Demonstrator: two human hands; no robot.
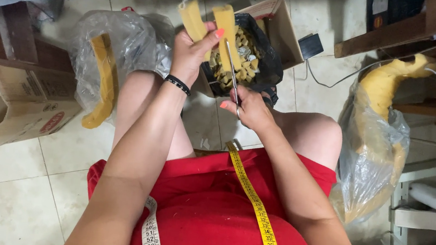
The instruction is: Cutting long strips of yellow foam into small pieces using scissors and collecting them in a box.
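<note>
A folded yellow strip [212, 24] is gripped by the left hand [192, 54] above an open cardboard box [280, 28] (black-lined, holding yellow offcuts); scissors [232, 75] are clasped in the right hand [249, 109].

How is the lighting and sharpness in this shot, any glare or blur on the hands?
Head view: even, soft light, faint shadows on the tiled floor; glare on the clear plastic bags; left hand with the yellow strip and right hand with the scissors fairly sharp; wide-angle bending at the edges.
</note>
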